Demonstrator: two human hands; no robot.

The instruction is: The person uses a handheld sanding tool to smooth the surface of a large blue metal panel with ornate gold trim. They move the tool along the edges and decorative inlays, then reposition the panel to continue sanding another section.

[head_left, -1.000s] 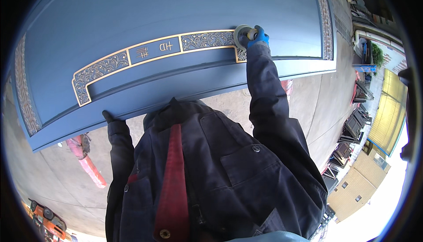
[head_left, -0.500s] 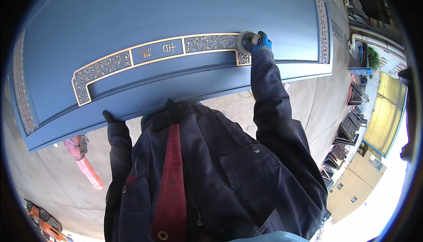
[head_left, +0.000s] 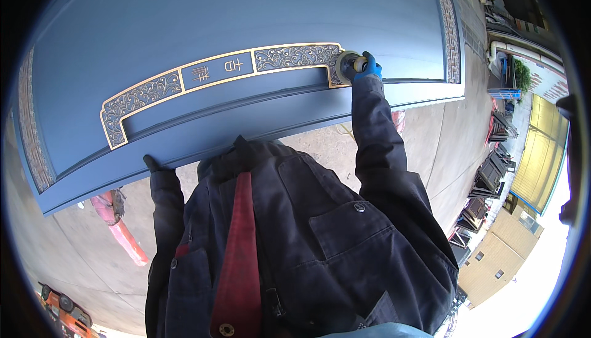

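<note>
A large blue door panel (head_left: 246, 18) lies across the front, with a gold-edged, scroll-carved trim (head_left: 295, 58) curving along its near part. My right hand (head_left: 370, 67), in a blue glove, is closed around the pale knob of a round hand-held polishing disc (head_left: 346, 67). That disc lies against the right end of the trim, hiding part of its border; its working face is turned away. At the panel's near left edge is my left hand (head_left: 151, 164), dark-gloved, with one digit over the edge and the other fingers hidden below.
Carved strips (head_left: 450, 33) run down both sides of the panel. Pink wrapping (head_left: 120, 224) covers something beneath the left edge. On the concrete floor (head_left: 320, 153), an orange machine (head_left: 68, 310) stands at lower left, and dark frames (head_left: 490, 175) are stacked at right.
My right hand and the polishing disc have shifted slightly toward me and right, uncovering the upper right corner of the trim. My left hand stays at the panel's edge.
</note>
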